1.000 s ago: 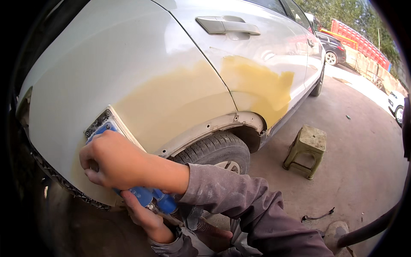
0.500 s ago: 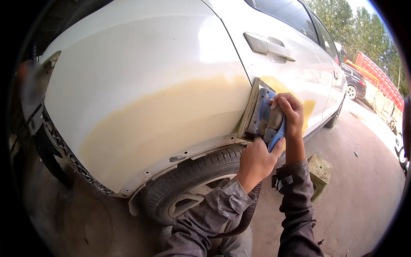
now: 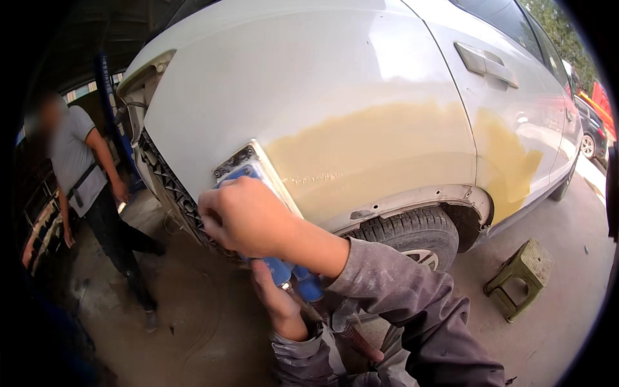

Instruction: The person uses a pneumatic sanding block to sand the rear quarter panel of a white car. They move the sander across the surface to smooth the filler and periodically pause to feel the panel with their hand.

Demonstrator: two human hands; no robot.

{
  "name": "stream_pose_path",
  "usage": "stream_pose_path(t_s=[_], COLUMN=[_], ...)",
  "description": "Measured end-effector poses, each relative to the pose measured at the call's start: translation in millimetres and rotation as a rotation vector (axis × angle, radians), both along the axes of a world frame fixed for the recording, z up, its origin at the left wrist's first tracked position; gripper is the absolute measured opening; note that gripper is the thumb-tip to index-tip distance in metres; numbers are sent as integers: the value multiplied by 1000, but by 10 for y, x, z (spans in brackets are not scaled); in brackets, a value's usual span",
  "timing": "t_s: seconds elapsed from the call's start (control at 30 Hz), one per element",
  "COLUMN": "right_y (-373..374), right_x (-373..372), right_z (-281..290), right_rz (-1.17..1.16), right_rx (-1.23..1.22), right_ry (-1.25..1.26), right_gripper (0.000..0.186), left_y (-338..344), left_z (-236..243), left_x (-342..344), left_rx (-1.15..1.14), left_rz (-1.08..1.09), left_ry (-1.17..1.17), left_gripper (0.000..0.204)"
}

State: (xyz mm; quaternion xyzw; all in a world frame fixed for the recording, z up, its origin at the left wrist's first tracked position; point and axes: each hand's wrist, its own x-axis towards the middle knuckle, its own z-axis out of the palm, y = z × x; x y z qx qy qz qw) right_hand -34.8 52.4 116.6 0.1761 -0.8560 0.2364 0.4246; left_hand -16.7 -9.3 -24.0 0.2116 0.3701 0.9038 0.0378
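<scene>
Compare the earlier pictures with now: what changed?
Since half a second ago, the sander has moved left, from the door seam to the left end of the panel patch. Both hands still hold it. More of a co-worker shows. Car and stool stayed put.

Daylight comes from the far right, laying white glare on the silver-white car [image 3: 348, 80] and bleaching the pavement [image 3: 593, 177] beyond; the floor [image 3: 193, 322] at left lies dim. Fisheye edges curve into black; a person [image 3: 80, 155] at left has a blurred head.
</scene>
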Motion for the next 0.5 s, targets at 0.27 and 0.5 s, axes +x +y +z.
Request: stream_pose_path(t_s=[0.27,0.5], right_y=[-126,1141], right_x=[-165,1350], right_z=[-125,337], right_rz=[-27,-197], right_rx=[59,-226], right_ry=[-131,71], right_gripper=[10,15], left_y=[-87,751], left_z=[-14,578], left_x=[-7,800], left_rx=[20,-318], left_rz=[-59,-442], left_ry=[-15,402], left_gripper=[72,61])
